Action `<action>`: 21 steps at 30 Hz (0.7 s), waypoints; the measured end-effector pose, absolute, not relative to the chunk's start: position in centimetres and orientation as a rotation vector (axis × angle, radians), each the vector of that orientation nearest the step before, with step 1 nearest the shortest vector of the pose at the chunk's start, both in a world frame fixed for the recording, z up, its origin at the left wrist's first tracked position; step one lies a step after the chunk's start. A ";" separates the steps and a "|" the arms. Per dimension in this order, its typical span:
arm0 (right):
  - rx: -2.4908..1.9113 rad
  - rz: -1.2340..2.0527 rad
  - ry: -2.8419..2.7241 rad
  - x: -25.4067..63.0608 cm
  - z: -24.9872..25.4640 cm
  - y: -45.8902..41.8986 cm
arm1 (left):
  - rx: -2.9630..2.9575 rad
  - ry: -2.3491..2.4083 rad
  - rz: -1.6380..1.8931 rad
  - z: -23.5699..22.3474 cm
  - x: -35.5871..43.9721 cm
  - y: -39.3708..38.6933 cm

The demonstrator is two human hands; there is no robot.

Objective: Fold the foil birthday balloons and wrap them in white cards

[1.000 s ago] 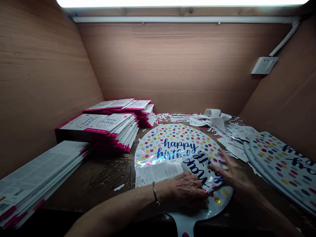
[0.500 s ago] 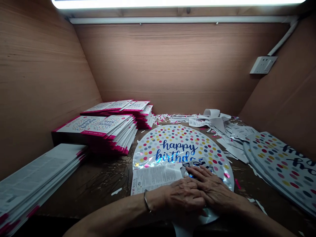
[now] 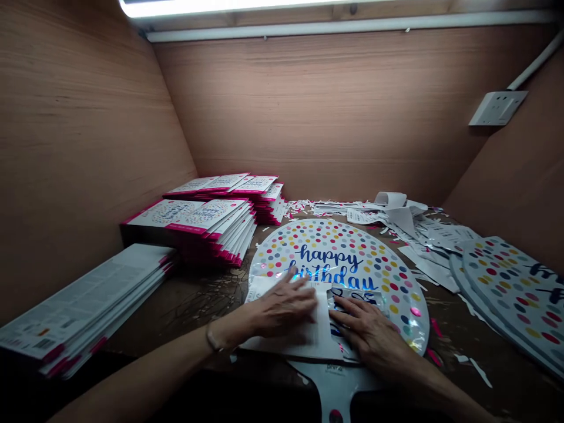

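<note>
A round foil balloon [image 3: 388, 247] with coloured dots and blue "happy birthday" lettering lies flat before me, its tail [image 3: 335, 388] pointing at me. On its lower left rests a white printed card [image 3: 304, 343]. Over that card is my left hand [image 3: 284, 308], blurred, with fingers stretched out and nothing visible in them. My right hand [image 3: 363, 326] lies flat, fingers spread, on a folded foil piece [image 3: 337, 323] with dark lettering beside the card. Whether this piece is part of the balloon underneath, I cannot tell.
Pink-edged printed packets [image 3: 207, 217] are stacked at the back left. Nearer me on the left is a pile of printed cards [image 3: 97, 294]. Paper scraps [image 3: 400, 220] lie along the back, and more dotted balloons [image 3: 511, 288] at the right. Wooden panels [image 3: 308, 117] enclose the table.
My left hand has moved left off my right hand and over the card. My right hand still presses on the foil piece. The view has shifted, and more of the balloon's tail shows.
</note>
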State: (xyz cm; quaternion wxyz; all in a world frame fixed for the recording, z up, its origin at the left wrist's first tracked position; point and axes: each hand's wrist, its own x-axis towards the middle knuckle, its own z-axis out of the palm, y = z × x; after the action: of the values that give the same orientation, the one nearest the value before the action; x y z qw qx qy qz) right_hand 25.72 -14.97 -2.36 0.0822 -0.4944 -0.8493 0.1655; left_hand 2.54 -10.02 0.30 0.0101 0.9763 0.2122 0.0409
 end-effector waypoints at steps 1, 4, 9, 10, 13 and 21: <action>-1.375 0.453 -2.597 26.1 -1.8 -14.7 | 2.983 0.933 0.088 0.1 0.8 -10.6; -0.977 0.386 -2.807 27.4 -0.4 -13.7 | 2.760 1.378 -0.046 -1.2 -3.3 -12.6; -0.633 0.620 -2.988 27.9 0.6 -12.3 | 2.644 1.391 -0.139 -2.7 -4.3 -14.0; -0.604 0.652 -2.979 27.8 0.6 -12.1 | 2.634 1.378 -0.149 -2.7 -4.1 -13.9; -0.528 0.698 -2.906 26.9 0.4 -12.1 | 2.611 1.346 -0.161 -2.4 -3.8 -13.6; -0.600 0.568 -2.793 23.7 -4.2 -11.4 | 2.580 1.251 -0.044 -2.9 -4.6 -13.6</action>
State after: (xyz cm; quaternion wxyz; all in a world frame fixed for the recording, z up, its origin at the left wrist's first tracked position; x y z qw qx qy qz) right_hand 23.70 -11.43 -4.17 0.1144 -0.2047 -0.9526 0.1937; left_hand -4.63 -13.64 -2.92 0.1367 0.8912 0.4322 -0.0153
